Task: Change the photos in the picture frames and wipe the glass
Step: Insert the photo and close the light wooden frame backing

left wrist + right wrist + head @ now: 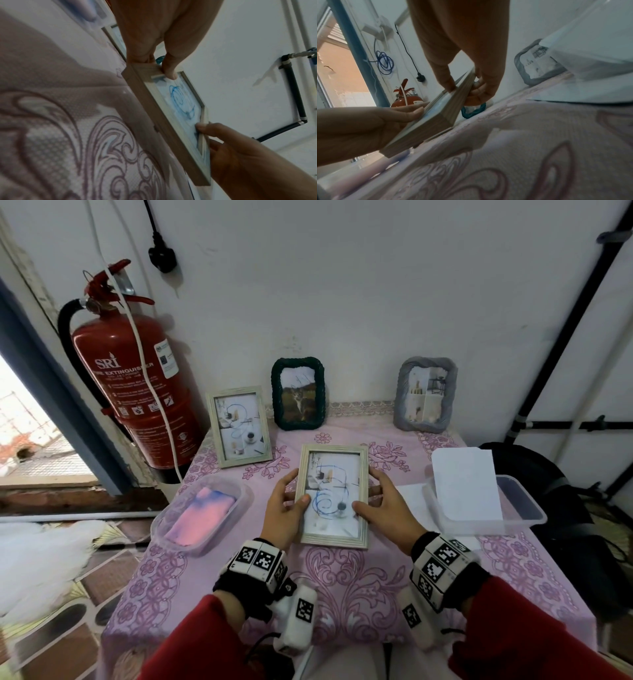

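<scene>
Beside both hands [334, 506], red extinguisher [137, 392] reads "SRI".

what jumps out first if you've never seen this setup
The pale wooden frame held off the table with a blue scribble across its glass, gripped by the left hand and the right hand at its two sides. Next, the big red fire extinguisher on the wall to the left of the pink floral tablecloth.

Left grip [286, 505] and right grip [383, 505] clasp opposite long edges of the wooden frame [334, 494], thumbs on front, fingers curled behind.
</scene>
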`<move>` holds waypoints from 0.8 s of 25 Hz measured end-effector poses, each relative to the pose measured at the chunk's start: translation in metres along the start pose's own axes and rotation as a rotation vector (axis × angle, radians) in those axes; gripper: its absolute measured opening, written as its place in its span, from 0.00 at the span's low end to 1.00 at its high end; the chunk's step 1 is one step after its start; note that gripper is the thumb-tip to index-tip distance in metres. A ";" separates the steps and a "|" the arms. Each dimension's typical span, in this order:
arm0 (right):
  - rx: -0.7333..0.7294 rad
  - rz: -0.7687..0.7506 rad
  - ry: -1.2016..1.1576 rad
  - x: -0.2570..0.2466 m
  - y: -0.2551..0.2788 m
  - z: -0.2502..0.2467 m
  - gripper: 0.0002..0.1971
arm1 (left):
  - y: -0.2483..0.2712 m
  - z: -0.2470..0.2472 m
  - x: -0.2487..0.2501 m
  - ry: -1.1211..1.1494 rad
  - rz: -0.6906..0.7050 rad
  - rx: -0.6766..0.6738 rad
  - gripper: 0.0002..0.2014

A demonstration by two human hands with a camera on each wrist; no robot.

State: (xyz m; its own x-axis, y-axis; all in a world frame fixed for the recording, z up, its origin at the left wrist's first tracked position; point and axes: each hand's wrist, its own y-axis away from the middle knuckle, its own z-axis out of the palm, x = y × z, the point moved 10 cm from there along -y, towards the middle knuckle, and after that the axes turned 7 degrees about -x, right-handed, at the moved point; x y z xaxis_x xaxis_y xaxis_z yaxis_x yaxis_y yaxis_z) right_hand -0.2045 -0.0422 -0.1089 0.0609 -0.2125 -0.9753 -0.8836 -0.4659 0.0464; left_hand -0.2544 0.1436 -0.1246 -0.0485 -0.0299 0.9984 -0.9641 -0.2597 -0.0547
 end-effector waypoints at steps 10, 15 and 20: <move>-0.086 0.107 0.115 0.034 -0.012 0.002 0.35 | 0.002 -0.006 -0.019 -0.168 -0.122 -0.065 0.28; -0.108 0.148 0.137 0.042 -0.014 0.003 0.32 | -0.002 -0.009 -0.030 -0.307 -0.195 -0.081 0.29; -0.121 0.183 0.209 0.047 -0.016 0.002 0.35 | -0.006 -0.015 -0.037 -0.455 -0.269 -0.076 0.31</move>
State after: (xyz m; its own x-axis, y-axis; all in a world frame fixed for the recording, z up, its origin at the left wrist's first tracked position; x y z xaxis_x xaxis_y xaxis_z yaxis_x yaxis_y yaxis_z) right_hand -0.1888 -0.0434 -0.1564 0.0116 -0.4689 -0.8832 -0.8277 -0.5001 0.2547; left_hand -0.2507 0.1603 -0.1607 0.3047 -0.3918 0.8682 -0.9440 -0.2457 0.2204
